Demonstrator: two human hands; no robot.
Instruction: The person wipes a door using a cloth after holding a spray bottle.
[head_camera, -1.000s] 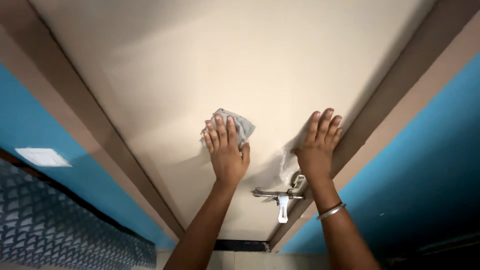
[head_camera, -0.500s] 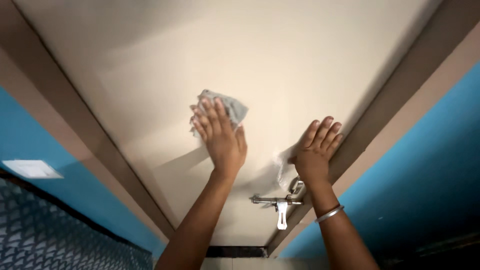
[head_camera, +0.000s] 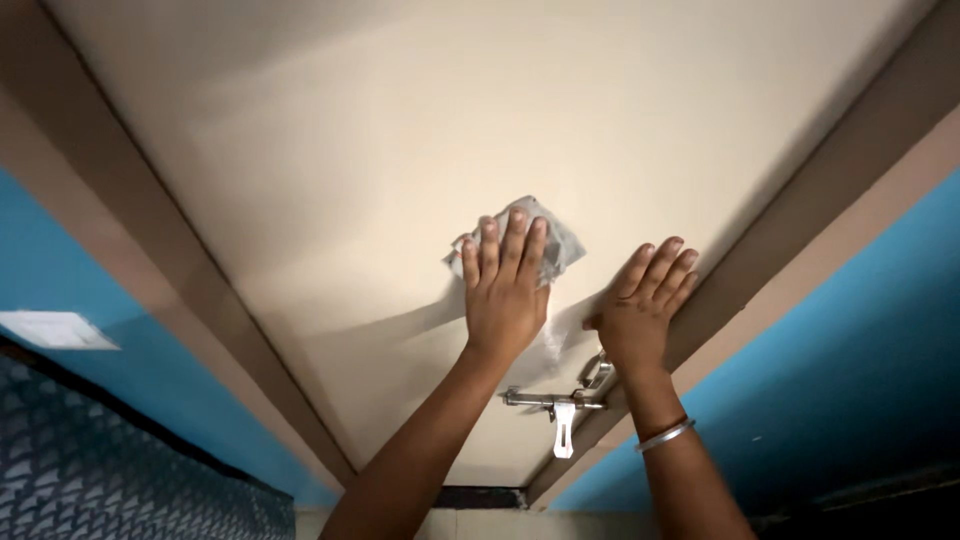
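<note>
View from the head camera, looking steeply up a cream door (head_camera: 420, 130) set in a brown frame (head_camera: 170, 250), with blue wall (head_camera: 850, 330) on both sides. The landmark is the metal sliding bolt (head_camera: 555, 402) fixed near the door's right edge. The left hand (head_camera: 505, 290) lies flat on the door above and slightly left of the bolt, palm to the surface, its fingers (head_camera: 515, 238) straight, close together and pressing a small grey cloth (head_camera: 555, 240) against the panel. The cloth is crumpled, with no clear long axis; it lies under and beyond the fingertips, so that most of what shows projects past them toward the upper right, away from the bolt, while a smaller corner shows to the left of the index finger. The left forearm runs down and to the left from the wrist, extended almost straight. The right hand (head_camera: 638, 310) rests on the door directly above and just right of the bolt, close to the frame; its fingers (head_camera: 662, 268) are extended and slightly fanned, pointing up and to the right, and it holds nothing. A silver bangle (head_camera: 664, 435) circles the right wrist, level with the bolt and to its right. The two hands are near each other but apart; the left is the one touching the cloth, and the cloth's right edge lies just beside the right hand's thumb side. A white switch plate (head_camera: 55, 330) sits on the wall far left of the bolt.
</note>
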